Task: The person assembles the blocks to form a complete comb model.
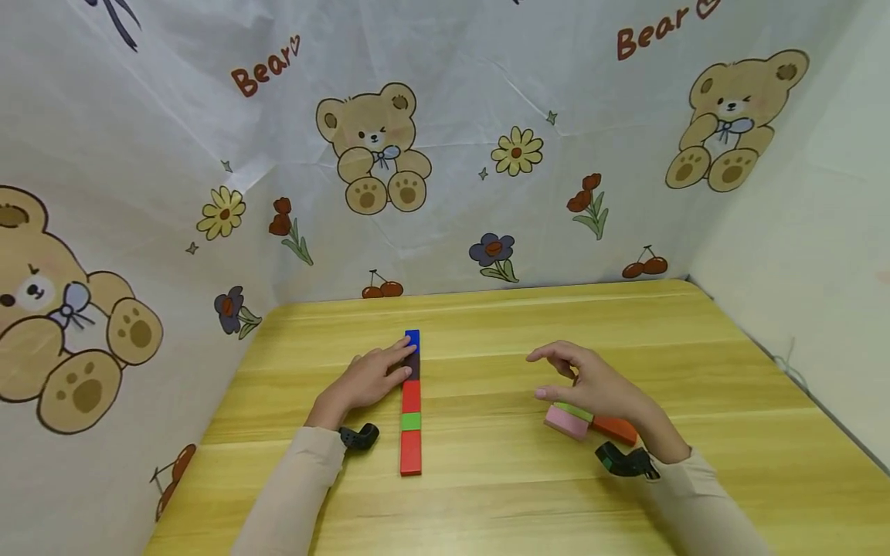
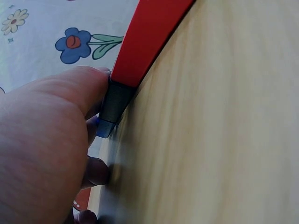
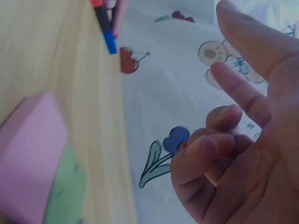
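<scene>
A straight row of blocks runs away from me on the wooden table: a red block point(image 1: 411, 452) nearest, a green block point(image 1: 411, 422), another red block point(image 1: 411, 396), a dark block point(image 1: 413, 367) and a blue block point(image 1: 412, 335) at the far end. My left hand point(image 1: 371, 376) lies along the row's left side, its fingertips touching the blue and dark blocks. In the left wrist view the thumb point(image 2: 88, 86) is against the dark block. Holding nothing, my right hand point(image 1: 591, 378) hovers above a pink block point(image 1: 566, 422) and a light green block point(image 1: 575, 411), fingers loosely bent.
An orange-red block point(image 1: 615, 429) lies beside the pink one, partly hidden under the right wrist. The table point(image 1: 480, 494) meets a bear-printed cloth point(image 1: 445, 232) at its back and left, and a white wall point(image 1: 820, 255) rises on the right.
</scene>
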The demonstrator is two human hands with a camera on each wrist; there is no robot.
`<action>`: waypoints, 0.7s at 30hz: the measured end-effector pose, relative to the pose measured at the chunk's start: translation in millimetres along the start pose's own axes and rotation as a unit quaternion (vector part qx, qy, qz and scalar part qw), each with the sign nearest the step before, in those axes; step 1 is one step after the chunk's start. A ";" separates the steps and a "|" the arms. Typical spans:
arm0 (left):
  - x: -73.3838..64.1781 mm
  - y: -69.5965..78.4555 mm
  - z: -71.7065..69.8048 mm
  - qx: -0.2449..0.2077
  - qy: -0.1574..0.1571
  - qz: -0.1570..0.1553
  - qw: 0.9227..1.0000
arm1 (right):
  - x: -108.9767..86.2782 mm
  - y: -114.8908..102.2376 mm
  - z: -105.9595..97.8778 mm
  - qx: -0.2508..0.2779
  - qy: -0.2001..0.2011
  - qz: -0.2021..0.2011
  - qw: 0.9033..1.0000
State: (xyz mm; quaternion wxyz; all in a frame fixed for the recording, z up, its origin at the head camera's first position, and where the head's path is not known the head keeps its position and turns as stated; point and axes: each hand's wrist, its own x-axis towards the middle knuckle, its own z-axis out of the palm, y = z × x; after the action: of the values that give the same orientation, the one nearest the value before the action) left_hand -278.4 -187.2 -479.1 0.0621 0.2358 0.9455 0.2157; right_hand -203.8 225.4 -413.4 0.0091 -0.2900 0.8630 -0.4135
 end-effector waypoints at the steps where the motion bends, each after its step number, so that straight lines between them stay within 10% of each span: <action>1: 0.0 0.3 -0.1 -0.002 0.000 0.001 1.000 | -2.0 4.3 -0.6 0.000 -0.005 0.007 1.000; 14: 0.0 3.2 0.9 -0.001 -0.006 -0.003 1.000 | -24.0 43.6 -13.7 0.038 -0.191 -0.046 0.980; 21: 0.2 5.4 -0.6 0.001 -0.003 -0.004 1.000 | -23.4 55.6 -18.2 0.027 -0.206 -0.058 0.976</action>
State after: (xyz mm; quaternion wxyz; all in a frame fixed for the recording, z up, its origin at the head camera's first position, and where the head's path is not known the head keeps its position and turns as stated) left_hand -276.6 -183.0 -476.1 0.0658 0.2323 0.9467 0.2134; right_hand -216.5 277.3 -446.7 0.1709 -0.4182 0.8127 -0.3680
